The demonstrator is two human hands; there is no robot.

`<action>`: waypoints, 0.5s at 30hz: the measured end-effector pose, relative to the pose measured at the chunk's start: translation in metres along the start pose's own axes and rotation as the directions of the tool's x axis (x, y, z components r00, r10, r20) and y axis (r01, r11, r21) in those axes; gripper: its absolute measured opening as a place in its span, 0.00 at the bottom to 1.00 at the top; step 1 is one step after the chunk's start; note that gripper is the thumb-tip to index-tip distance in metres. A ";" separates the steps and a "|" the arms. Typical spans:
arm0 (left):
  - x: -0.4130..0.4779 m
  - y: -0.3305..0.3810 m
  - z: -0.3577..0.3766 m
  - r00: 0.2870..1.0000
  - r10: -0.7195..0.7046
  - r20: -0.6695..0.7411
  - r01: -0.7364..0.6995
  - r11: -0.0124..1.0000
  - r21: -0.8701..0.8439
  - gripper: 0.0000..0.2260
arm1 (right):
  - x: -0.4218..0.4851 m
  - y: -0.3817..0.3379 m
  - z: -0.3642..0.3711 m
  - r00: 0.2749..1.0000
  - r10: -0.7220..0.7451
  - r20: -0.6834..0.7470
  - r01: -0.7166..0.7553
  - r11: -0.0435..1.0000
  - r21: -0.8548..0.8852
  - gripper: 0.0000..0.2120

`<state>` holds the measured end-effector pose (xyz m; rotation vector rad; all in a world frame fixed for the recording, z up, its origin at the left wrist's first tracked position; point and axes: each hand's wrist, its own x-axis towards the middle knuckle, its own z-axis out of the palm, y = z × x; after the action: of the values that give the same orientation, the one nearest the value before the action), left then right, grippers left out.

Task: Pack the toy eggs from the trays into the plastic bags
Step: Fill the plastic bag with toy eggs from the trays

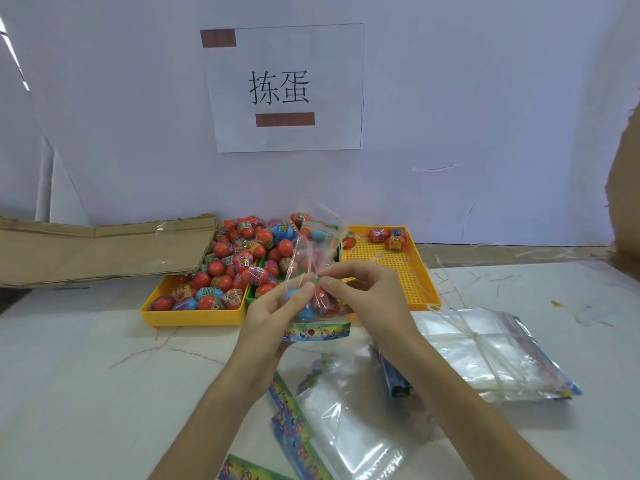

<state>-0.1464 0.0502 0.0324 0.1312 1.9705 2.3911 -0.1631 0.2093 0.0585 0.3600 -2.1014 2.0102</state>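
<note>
The white table (104, 393) carries everything, and the left yellow tray (194, 315) serves as the marker for the rest. Behind that tray, on the wall, hangs a paper sign (287, 88); to its left lies flattened cardboard (97, 251). The tray itself is heaped with toy eggs (221, 271), mostly red, some blue and pink. Right of it, past a green tray (250, 295) that is mostly hidden, sits a second yellow tray (398, 271), nearly bare, with only a few eggs (389, 237) in its far corner. Further right and nearer the person is a tied stack of empty bags (491, 355); more loose bags (346, 427) lie in front of the tray, toward the person.

Just right of the tray's front corner, lifted off the table, a clear bag (311, 271) is held upside down, its printed header card at the bottom. The left hand (273, 320) is curled around its lower part, where a blue and a red egg (304, 306) sit inside. The right hand (363, 292) pinches the film at mid-height between thumb and fingertips.

The film looks thin, limp and slippery, so it will likely crumple and slide; the stiffer header is probably the surer hold. The eggs seem light, hard and smooth, and would roll out if the open end tipped down.
</note>
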 end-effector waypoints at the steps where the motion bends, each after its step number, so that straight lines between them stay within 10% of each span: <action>1: 0.000 -0.001 0.001 0.999 0.018 -0.036 -0.018 1.000 -0.007 0.21 | 0.000 0.000 0.000 1.000 0.003 -0.014 -0.003 1.000 0.008 0.07; 6: 0.005 -0.002 -0.004 0.979 0.063 -0.194 -0.065 0.998 -0.003 0.21 | 0.000 0.003 0.001 0.998 0.019 -0.068 -0.019 1.000 0.001 0.11; 15: 0.003 0.002 -0.004 0.998 -0.021 -0.057 0.016 0.996 -0.091 0.28 | 0.001 0.003 0.002 0.998 -0.028 -0.057 0.025 0.998 -0.053 0.11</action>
<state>-0.1501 0.0457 0.0340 0.0404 1.8730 2.4950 -0.1645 0.2070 0.0558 0.3151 -2.0987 1.9234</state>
